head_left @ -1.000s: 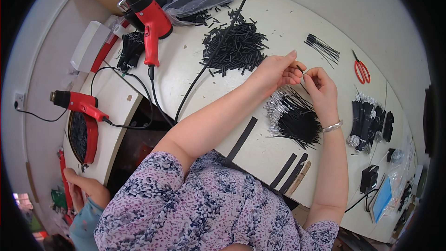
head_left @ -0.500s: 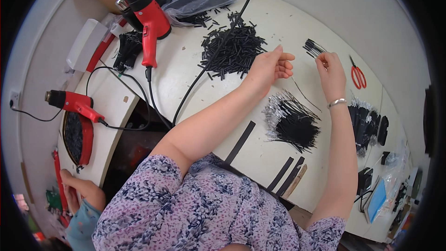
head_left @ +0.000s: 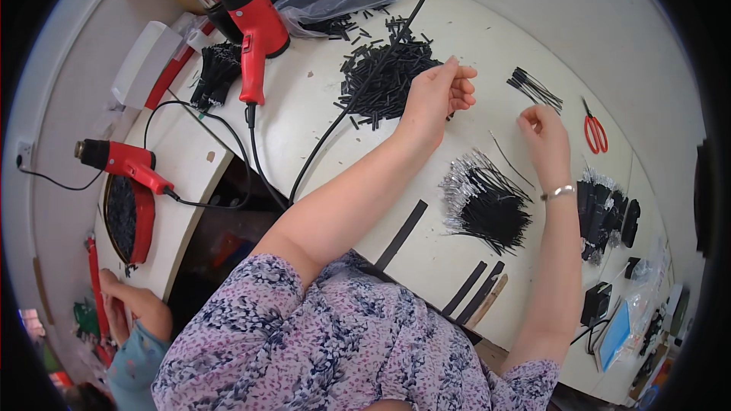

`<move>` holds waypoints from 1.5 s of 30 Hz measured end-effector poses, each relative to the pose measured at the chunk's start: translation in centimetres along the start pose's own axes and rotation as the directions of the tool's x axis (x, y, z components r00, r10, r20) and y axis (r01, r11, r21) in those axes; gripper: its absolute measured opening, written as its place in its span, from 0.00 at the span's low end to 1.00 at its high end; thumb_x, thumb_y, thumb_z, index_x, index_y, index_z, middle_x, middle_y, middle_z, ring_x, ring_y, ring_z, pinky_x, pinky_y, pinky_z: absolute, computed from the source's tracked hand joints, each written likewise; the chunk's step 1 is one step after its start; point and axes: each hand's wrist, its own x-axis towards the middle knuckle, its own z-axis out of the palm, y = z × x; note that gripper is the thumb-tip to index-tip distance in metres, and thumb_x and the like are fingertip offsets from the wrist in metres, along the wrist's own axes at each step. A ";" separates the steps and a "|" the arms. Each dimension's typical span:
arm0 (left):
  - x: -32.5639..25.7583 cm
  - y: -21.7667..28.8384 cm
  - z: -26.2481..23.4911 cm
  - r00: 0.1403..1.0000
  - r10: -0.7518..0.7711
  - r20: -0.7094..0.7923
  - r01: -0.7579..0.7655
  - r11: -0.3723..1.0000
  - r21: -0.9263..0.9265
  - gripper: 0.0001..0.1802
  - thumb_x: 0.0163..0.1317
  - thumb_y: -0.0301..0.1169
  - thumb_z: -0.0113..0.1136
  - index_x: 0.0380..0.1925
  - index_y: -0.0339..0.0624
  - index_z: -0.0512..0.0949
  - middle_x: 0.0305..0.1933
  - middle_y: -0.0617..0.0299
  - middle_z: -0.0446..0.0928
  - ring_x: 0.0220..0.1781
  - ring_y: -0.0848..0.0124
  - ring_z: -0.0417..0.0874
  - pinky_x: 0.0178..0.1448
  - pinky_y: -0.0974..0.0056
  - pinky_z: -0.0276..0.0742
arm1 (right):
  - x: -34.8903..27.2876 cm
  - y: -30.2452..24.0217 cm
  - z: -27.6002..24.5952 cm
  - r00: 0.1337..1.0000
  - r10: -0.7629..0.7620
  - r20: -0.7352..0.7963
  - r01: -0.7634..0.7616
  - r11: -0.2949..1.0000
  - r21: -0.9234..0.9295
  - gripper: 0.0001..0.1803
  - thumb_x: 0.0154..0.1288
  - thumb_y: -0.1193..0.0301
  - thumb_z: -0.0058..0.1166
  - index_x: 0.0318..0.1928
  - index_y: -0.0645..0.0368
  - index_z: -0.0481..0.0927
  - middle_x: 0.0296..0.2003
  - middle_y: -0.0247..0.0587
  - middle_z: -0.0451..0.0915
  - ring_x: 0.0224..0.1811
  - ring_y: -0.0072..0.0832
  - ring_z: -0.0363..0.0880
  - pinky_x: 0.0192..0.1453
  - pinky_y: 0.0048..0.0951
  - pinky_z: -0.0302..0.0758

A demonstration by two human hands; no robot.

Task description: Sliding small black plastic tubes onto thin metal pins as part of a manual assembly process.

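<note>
My left hand (head_left: 440,97) is at the right edge of a pile of short black tubes (head_left: 381,80). Its fingers are curled in with the thumb raised, and their inner side is hidden, so I cannot tell what is in them. To the right, my right hand (head_left: 545,141) hovers with bent fingers drawn together and nothing visible in them. Just beyond it lies a small group of black-ended wires (head_left: 535,90). Between my hands, one loose thin wire (head_left: 510,157) rests above a larger heap of black wires with silvery ends (head_left: 491,209).
Red-handled scissors (head_left: 595,128) lie at the right, above wire bundles (head_left: 601,209). Two red heat guns (head_left: 259,38) are on the left, their cords curving near the table. A black cable (head_left: 365,95) crosses over the tube pile. Dark strips (head_left: 401,236) lie along the near edge.
My right hand has drawn back toward me from the small group of wires, which now shows fully. My left hand has moved slightly left, toward the tube pile. The view has shifted a little.
</note>
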 end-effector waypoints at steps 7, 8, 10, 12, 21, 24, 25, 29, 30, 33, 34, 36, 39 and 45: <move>-0.4 3.1 -0.3 0.994 0.082 0.068 -0.105 0.860 0.499 0.13 0.65 0.37 0.58 0.36 0.37 0.82 0.29 0.66 0.78 0.30 0.77 0.78 0.37 0.71 0.74 | -4.6 -1.6 1.5 0.991 -0.056 0.124 0.069 0.993 -0.100 0.06 0.56 0.72 0.57 0.29 0.60 0.75 0.30 0.43 0.77 0.35 0.40 0.77 0.40 0.38 0.73; -0.8 3.3 -0.6 0.994 0.085 0.067 -0.107 0.857 0.504 0.13 0.65 0.37 0.58 0.36 0.37 0.82 0.29 0.66 0.78 0.30 0.77 0.78 0.37 0.71 0.74 | -4.7 -1.3 1.5 0.992 -0.079 0.101 0.089 0.992 -0.094 0.06 0.57 0.72 0.56 0.29 0.60 0.75 0.29 0.42 0.77 0.34 0.39 0.77 0.39 0.38 0.73; -1.5 3.8 -1.6 0.961 0.106 0.255 -0.276 0.384 0.881 0.12 0.62 0.35 0.60 0.38 0.39 0.83 0.30 0.63 0.79 0.30 0.73 0.78 0.38 0.68 0.74 | -4.7 -0.9 1.2 0.992 -0.105 0.077 0.111 0.990 -0.083 0.06 0.57 0.72 0.56 0.29 0.61 0.74 0.29 0.42 0.77 0.33 0.39 0.78 0.39 0.37 0.74; -3.1 4.2 -2.5 0.908 0.104 0.407 -0.414 0.056 0.909 0.08 0.60 0.33 0.61 0.36 0.43 0.82 0.33 0.60 0.78 0.34 0.64 0.80 0.41 0.62 0.75 | -4.5 -0.8 1.0 0.996 -0.081 -0.035 0.083 0.994 0.065 0.06 0.59 0.73 0.55 0.30 0.61 0.74 0.28 0.43 0.77 0.29 0.38 0.77 0.36 0.35 0.74; -4.2 2.5 -4.2 0.806 0.012 0.592 -0.576 -0.218 0.788 0.04 0.57 0.30 0.58 0.30 0.41 0.77 0.34 0.58 0.74 0.44 0.58 0.77 0.43 0.54 0.75 | -4.1 -1.0 1.1 0.999 0.038 0.034 -0.049 0.897 0.438 0.04 0.65 0.75 0.52 0.39 0.63 0.75 0.25 0.36 0.76 0.25 0.22 0.74 0.31 0.26 0.72; -4.0 1.7 -2.2 0.772 0.126 0.623 -0.598 -0.188 0.779 0.04 0.60 0.29 0.58 0.32 0.41 0.77 0.34 0.59 0.76 0.38 0.59 0.79 0.44 0.58 0.76 | -3.9 -0.3 1.4 0.996 0.083 0.024 -0.083 0.847 0.526 0.06 0.65 0.75 0.53 0.41 0.63 0.78 0.26 0.31 0.76 0.25 0.17 0.72 0.30 0.22 0.71; -3.5 1.6 -1.1 0.845 0.149 0.514 -0.524 0.030 0.851 0.05 0.61 0.30 0.58 0.33 0.39 0.77 0.34 0.59 0.77 0.36 0.62 0.80 0.42 0.60 0.76 | -3.9 0.0 1.5 0.996 0.091 0.010 -0.082 0.842 0.533 0.07 0.65 0.74 0.54 0.41 0.63 0.79 0.26 0.30 0.76 0.25 0.15 0.71 0.30 0.20 0.70; -1.8 0.2 2.1 0.973 -0.021 0.229 -0.136 0.752 0.645 0.09 0.65 0.31 0.57 0.38 0.36 0.77 0.32 0.63 0.78 0.32 0.75 0.79 0.38 0.70 0.74 | -3.8 -0.3 1.1 0.998 0.064 -0.028 -0.039 0.843 0.537 0.05 0.65 0.74 0.56 0.38 0.63 0.79 0.26 0.28 0.75 0.24 0.13 0.68 0.29 0.18 0.68; -1.5 -0.1 2.8 0.980 -0.123 0.155 0.034 0.877 0.480 0.10 0.66 0.31 0.58 0.39 0.35 0.78 0.31 0.65 0.77 0.33 0.77 0.79 0.37 0.71 0.73 | -3.7 -0.1 1.3 0.998 0.065 -0.027 -0.038 0.818 0.574 0.04 0.64 0.74 0.56 0.37 0.63 0.79 0.27 0.27 0.75 0.24 0.12 0.67 0.29 0.17 0.66; -1.0 -2.1 2.0 0.966 -0.200 0.162 0.139 0.936 0.325 0.10 0.66 0.31 0.58 0.43 0.37 0.79 0.29 0.69 0.75 0.32 0.80 0.76 0.37 0.73 0.72 | -3.7 0.0 1.3 0.998 0.057 -0.036 -0.022 0.786 0.618 0.04 0.64 0.74 0.57 0.36 0.62 0.78 0.26 0.25 0.75 0.24 0.10 0.65 0.28 0.15 0.64; -0.8 -2.6 1.7 0.953 -0.248 0.172 0.196 0.942 0.274 0.11 0.66 0.31 0.57 0.43 0.37 0.80 0.29 0.69 0.75 0.32 0.80 0.76 0.37 0.74 0.72 | -3.6 0.0 1.3 0.998 0.045 -0.046 -0.006 0.777 0.629 0.04 0.63 0.75 0.58 0.35 0.62 0.78 0.26 0.24 0.75 0.24 0.09 0.64 0.28 0.15 0.63; -0.9 -2.5 1.5 0.945 -0.269 0.184 0.218 0.941 0.260 0.11 0.66 0.32 0.57 0.41 0.36 0.80 0.28 0.69 0.75 0.31 0.81 0.75 0.37 0.75 0.72 | -3.6 0.2 1.4 0.998 0.040 -0.049 -0.001 0.780 0.626 0.04 0.63 0.75 0.58 0.35 0.62 0.78 0.26 0.24 0.74 0.23 0.09 0.64 0.28 0.15 0.63; -0.7 -2.2 1.3 0.931 -0.279 0.235 0.225 0.946 0.232 0.11 0.67 0.32 0.57 0.41 0.35 0.80 0.28 0.69 0.75 0.31 0.81 0.76 0.37 0.75 0.72 | -3.7 0.0 1.5 0.998 0.029 -0.056 0.012 0.782 0.624 0.04 0.63 0.75 0.58 0.34 0.62 0.77 0.25 0.24 0.74 0.23 0.10 0.64 0.27 0.15 0.63; -0.9 -2.1 1.4 0.911 -0.321 0.258 0.267 0.938 0.220 0.12 0.67 0.33 0.58 0.40 0.35 0.80 0.29 0.67 0.78 0.29 0.79 0.78 0.37 0.75 0.74 | -3.8 -0.5 1.5 0.998 0.025 -0.058 0.015 0.797 0.604 0.04 0.63 0.76 0.58 0.34 0.62 0.76 0.25 0.24 0.73 0.24 0.10 0.64 0.28 0.15 0.63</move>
